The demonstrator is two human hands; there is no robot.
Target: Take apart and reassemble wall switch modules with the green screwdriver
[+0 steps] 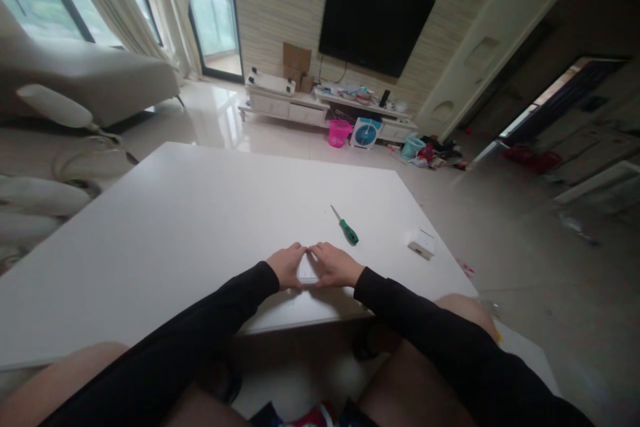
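Observation:
Between my hands, near the table's front edge, is a small white box-like piece (pixel 307 271); its exact kind is hard to make out. My left hand (pixel 289 267) grips its left side and my right hand (pixel 334 266) its right side, with the fingertips almost meeting at the far edge. My fingers hide much of the piece. Beyond my right hand lies a screwdriver (pixel 348 230) with a green handle, its thin shaft pointing away to the left. Farther right on the table sits a white block (pixel 423 244) that looks like an electrical socket.
The white table (pixel 200 213) stretches out in front of me, and my knees are under its near edge. Past it are a low white cabinet (pixel 310 112), a pink basket (pixel 339 133), a box fan (pixel 366 133) and a wall-mounted television (pixel 375 13). A grey sofa (pixel 85 80) stands at left.

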